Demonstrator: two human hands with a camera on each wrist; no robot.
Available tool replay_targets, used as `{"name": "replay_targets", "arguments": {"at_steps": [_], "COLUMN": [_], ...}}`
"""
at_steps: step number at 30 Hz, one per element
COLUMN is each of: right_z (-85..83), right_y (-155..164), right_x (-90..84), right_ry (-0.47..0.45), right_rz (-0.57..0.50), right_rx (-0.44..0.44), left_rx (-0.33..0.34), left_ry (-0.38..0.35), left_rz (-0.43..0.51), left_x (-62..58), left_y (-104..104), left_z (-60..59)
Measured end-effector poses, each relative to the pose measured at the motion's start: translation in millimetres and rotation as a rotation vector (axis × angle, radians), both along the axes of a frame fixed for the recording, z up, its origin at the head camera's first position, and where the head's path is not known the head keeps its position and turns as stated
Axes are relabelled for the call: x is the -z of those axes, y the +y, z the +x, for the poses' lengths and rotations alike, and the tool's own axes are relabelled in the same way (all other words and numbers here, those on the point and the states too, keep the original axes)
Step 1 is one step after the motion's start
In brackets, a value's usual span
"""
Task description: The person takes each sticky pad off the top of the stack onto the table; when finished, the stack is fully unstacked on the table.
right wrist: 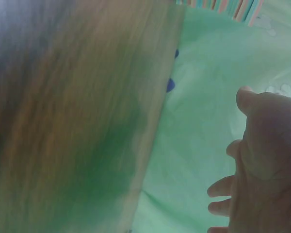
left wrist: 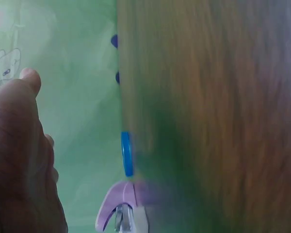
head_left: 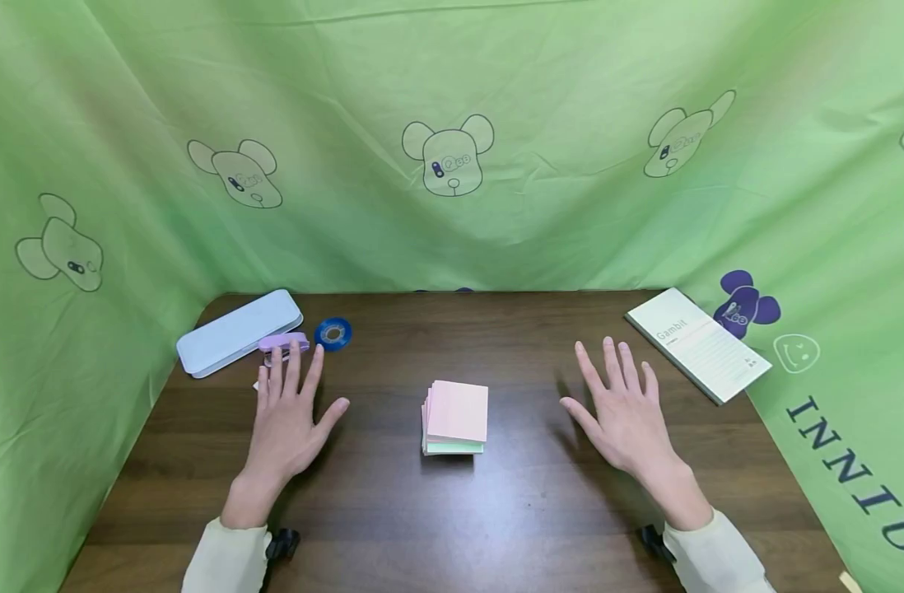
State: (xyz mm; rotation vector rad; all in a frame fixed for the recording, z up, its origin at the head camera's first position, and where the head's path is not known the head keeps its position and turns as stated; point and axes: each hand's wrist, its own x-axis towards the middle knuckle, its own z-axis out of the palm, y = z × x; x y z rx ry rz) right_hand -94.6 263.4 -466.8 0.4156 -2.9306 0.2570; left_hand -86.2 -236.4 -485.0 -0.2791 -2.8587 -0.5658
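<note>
Green cloth (head_left: 348, 239) printed with outlined animal heads (head_left: 452, 177) hangs behind and on both sides of a brown wooden table (head_left: 541, 329); pale light (head_left: 496, 502) gleams on its top.

In the head view, soft, bright light from overhead keeps the desk (head_left: 482, 329) crisp, with a pale glare running from its middle toward the near edge, a dark shadow at the near side of the stack (head_left: 458, 412), and faint shadows inward of the left hand (head_left: 285, 432) and right hand (head_left: 630, 424). Both wrist views are dimmer and softer: the desk smears into streaks with a hazy green patch, and each hand looks shaded against the paler cloth (head_left: 348, 231).
</note>
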Motion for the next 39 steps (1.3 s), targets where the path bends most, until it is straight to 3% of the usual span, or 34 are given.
{"name": "replay_targets", "arguments": {"at_steps": [7,15,19,25,33,39], "right_z": [3.5,4.8,6.4,10.4,14.5,13.6], "right_y": [-16,-45,-58,-76,-96,-107], "right_x": [-0.1,7.1,8.2,4.6,-4.5,-8.5], "right_ry": [0.076,0.291,0.332,0.264,0.083,-0.061], "right_rz": [-0.072,-0.297,-0.366,-0.445,-0.581,-0.608], "right_rx": [-0.027,-0.168,-0.222,-0.251,-0.303,-0.290], "left_rx": [0.119,0.228,0.267,0.275,0.311,0.346], "left_ry": [-0.068,-0.181,-0.265,-0.330,-0.292,-0.235], "left_rz": [0.186,0.393,0.499,0.568,0.593,0.559], "left_x": [11.5,20.7,23.0,31.2,39.0,43.2], "left_y": [23,49,60,74,88,90], "left_z": [4.0,6.6,8.1,10.5,9.7,8.5]}}
